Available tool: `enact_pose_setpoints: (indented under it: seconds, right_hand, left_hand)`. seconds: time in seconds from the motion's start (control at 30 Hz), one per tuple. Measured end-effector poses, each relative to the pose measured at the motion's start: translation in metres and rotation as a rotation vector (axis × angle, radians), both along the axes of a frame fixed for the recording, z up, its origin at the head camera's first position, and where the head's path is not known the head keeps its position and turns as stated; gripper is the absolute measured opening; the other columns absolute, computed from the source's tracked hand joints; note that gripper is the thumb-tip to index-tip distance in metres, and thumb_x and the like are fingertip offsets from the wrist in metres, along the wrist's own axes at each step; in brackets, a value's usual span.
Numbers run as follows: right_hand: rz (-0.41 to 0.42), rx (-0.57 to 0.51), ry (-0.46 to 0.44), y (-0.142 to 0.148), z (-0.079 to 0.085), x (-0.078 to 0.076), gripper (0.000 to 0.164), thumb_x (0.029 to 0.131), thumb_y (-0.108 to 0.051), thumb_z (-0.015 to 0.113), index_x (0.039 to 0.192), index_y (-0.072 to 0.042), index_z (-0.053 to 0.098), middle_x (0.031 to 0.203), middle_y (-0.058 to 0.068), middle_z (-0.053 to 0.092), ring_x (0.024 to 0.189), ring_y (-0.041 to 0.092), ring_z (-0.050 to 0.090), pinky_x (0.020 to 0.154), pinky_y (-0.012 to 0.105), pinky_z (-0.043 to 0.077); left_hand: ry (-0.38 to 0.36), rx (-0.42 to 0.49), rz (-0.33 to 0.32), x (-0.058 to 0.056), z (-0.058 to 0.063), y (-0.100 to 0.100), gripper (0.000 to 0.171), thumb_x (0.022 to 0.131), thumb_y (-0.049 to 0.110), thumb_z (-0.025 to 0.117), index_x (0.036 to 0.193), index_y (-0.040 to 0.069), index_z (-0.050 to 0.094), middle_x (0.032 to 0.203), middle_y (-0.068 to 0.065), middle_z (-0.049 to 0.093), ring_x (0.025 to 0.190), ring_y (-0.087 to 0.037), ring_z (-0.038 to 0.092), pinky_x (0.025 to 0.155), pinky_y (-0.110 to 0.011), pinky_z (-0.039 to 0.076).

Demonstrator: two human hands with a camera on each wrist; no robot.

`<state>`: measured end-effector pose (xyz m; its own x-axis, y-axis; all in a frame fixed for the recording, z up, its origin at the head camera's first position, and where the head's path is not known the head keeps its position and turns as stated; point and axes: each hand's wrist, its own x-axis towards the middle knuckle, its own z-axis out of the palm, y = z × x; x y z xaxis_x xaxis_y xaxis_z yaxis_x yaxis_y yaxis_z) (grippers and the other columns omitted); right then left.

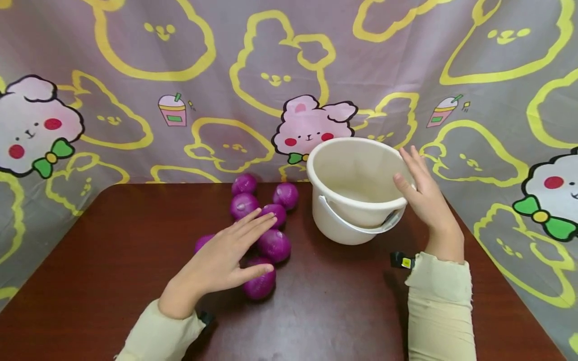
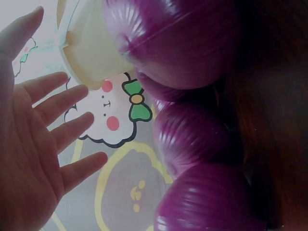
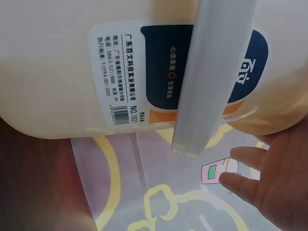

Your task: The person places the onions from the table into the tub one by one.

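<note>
Purple onions, qty 7 visible, glossy; loose cluster on table, L of bucket, running from near back edge to mid-table; one at far L partly hidden behind L hand. L hand: over the near onions, back of hand up in head view; fingers straight, spread apart in L wrist view, palm twd onions; contact can't be told. Bucket, qty 1, off-white plastic, on table R of onions; handle white, hanging down near side; side label white/navy/orange w/ Chinese print & barcode, partly behind handle. R hand: at bucket's R rim, fingers extended, thumb apart from them; rim contact can't be told. Sleeves, pale cream, both arms; blk wrist device w/ yellow tag, R cuff. Table, dk reddish-brown, glossy. Backdrop cloth, grey-mauve, w/ yellow outlines, bunny heads w/ green bows, drink cups.
</note>
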<state>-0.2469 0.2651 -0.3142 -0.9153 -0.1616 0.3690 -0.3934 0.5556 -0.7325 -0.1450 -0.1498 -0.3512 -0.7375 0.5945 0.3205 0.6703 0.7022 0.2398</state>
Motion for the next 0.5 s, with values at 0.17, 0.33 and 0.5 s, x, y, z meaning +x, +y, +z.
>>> enact_pose_setpoints:
  seconds: [0.17,0.33,0.5]
  right_hand:
    - [0.000,0.035,0.001,-0.002,0.004,0.000,0.066,0.100,-0.038,0.050,0.158,-0.015,0.026,0.168,0.013,0.008,0.154,0.038,-0.008,0.117,0.071,-0.004]
    - [-0.008,0.109,-0.047,0.001,0.007,0.004,0.073,0.100,-0.044,0.049,0.159,-0.014,0.018,0.168,0.013,0.005,0.154,0.039,-0.009,0.116,0.072,-0.002]
    - [0.002,0.175,-0.116,0.008,0.011,0.008,0.082,0.099,-0.047,0.050,0.160,-0.014,0.007,0.168,0.012,0.001,0.154,0.037,-0.010,0.117,0.070,0.000]
  left_hand:
    - [-0.028,-0.025,0.010,-0.001,-0.001,-0.002,0.082,0.089,0.060,0.062,0.155,0.021,0.034,0.160,-0.003,0.037,0.150,-0.027,0.031,0.114,-0.050,0.039]
    - [-0.078,-0.055,0.038,0.002,-0.002,-0.003,0.080,0.088,0.063,0.062,0.153,0.021,0.040,0.157,-0.003,0.042,0.147,-0.026,0.037,0.114,-0.050,0.040]
    - [-0.091,-0.057,0.044,0.004,-0.002,0.000,0.076,0.086,0.059,0.067,0.147,0.018,0.049,0.150,-0.003,0.050,0.141,-0.023,0.045,0.110,-0.049,0.044]
